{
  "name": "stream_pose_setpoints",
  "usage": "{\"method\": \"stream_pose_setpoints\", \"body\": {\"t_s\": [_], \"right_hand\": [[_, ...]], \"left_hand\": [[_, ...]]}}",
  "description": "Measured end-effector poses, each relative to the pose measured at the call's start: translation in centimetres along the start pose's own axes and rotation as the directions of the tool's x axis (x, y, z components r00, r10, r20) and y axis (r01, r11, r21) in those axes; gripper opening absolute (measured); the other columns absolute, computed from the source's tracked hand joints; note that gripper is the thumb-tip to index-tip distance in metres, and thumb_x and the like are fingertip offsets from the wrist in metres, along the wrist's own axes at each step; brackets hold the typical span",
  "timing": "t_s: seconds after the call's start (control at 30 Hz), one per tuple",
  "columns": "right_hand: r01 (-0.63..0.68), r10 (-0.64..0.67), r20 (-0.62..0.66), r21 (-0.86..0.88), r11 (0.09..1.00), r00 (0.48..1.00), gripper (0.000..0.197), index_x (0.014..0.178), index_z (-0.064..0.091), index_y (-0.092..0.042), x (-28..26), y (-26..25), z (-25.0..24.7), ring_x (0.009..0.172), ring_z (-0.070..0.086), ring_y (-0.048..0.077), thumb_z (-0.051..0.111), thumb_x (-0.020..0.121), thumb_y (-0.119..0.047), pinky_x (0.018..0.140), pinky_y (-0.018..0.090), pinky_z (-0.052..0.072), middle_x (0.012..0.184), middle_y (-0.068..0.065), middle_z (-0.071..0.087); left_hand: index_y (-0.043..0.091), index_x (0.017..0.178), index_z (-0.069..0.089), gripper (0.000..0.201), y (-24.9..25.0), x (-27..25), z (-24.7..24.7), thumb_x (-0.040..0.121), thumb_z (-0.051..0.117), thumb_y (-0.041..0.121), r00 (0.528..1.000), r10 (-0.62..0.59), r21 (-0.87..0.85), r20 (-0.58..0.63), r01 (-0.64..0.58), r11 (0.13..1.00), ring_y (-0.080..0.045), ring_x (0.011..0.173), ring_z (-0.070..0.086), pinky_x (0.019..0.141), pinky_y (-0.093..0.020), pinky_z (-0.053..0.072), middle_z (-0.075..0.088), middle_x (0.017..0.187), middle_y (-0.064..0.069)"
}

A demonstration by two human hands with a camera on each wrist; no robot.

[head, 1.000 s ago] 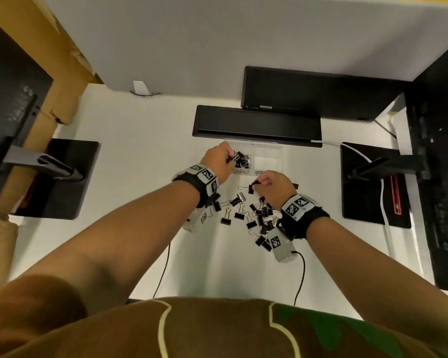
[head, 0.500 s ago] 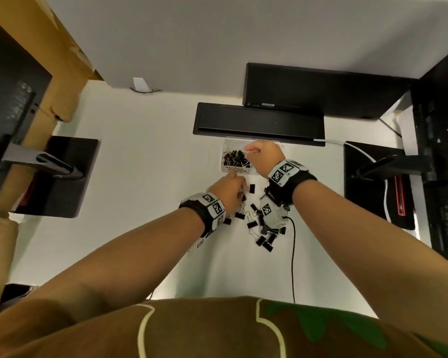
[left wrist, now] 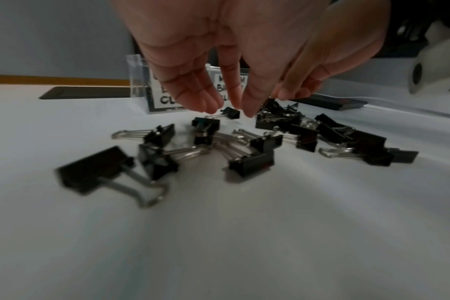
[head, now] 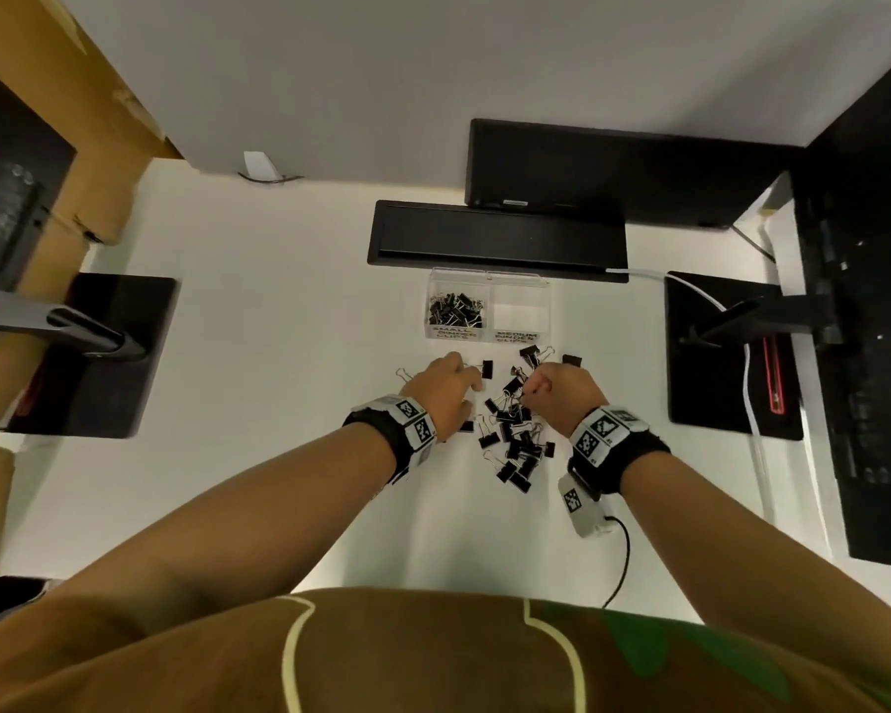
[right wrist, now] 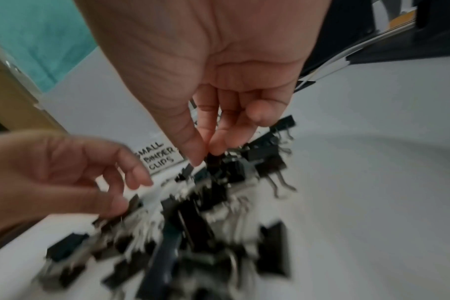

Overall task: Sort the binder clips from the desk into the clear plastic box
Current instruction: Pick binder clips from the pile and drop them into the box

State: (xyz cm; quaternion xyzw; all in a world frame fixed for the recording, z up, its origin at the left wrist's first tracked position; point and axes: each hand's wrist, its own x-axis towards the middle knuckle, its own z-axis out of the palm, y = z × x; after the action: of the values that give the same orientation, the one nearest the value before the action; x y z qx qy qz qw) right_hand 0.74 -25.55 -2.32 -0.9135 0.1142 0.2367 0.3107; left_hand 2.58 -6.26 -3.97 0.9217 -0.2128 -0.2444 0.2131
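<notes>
The clear plastic box (head: 489,285) stands beyond the pile, with several small clips in its left compartment and a bare right one. Black binder clips (head: 513,434) lie heaped on the white desk (head: 279,352). My left hand (head: 448,396) is at the pile's left edge. In the left wrist view its fingertips (left wrist: 213,107) and thumb point down on either side of a small binder clip (left wrist: 231,113) that still lies on the desk. My right hand (head: 556,385) is at the pile's far right. Its thumb and forefinger (right wrist: 216,146) pinch a black clip (right wrist: 215,162) in the heap.
A black bar (head: 495,236) and a monitor (head: 613,169) stand behind the box. Black monitor bases sit at the left (head: 99,352) and right (head: 726,352), with a white cable (head: 690,290) near the right one. A black wrist cable (head: 621,568) trails toward me.
My right hand has come back from the box to the pile and closed on a clip. My left hand, at the box a second ago, now reaches down over a small clip.
</notes>
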Motion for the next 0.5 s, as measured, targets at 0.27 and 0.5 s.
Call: {"method": "stream_pose_setpoints", "body": {"t_s": [0.27,0.5], "right_hand": [[-0.042,0.042,0.0,0.007,0.999,0.999,0.021,0.066,0.051,-0.027,-1.7,1.9,1.5,0.081,0.062,0.019,0.061,0.081,-0.016,0.072,0.028,0.052,0.084,-0.002,0.062],[-0.046,0.048,-0.053,0.047,0.998,0.997,0.018,0.079,0.064,-0.016,-2.3,3.0,0.2,0.087,0.063,0.022,0.049,0.085,-0.009,0.081,0.032,0.055,0.09,0.001,0.065]], "left_hand": [[0.01,0.119,0.055,0.033,2.4,1.5,1.5,0.087,0.056,0.003,0.995,0.036,0.026,0.088,-0.039,0.999,-0.027,0.108,0.05,0.09,-0.034,0.047,0.05,0.119,-0.012],[0.008,0.114,0.055,0.028,2.1,1.8,1.5,0.086,0.059,0.006,0.998,0.017,0.061,0.068,-0.022,0.998,-0.026,0.108,0.051,0.089,-0.034,0.047,0.054,0.118,-0.011]]}}
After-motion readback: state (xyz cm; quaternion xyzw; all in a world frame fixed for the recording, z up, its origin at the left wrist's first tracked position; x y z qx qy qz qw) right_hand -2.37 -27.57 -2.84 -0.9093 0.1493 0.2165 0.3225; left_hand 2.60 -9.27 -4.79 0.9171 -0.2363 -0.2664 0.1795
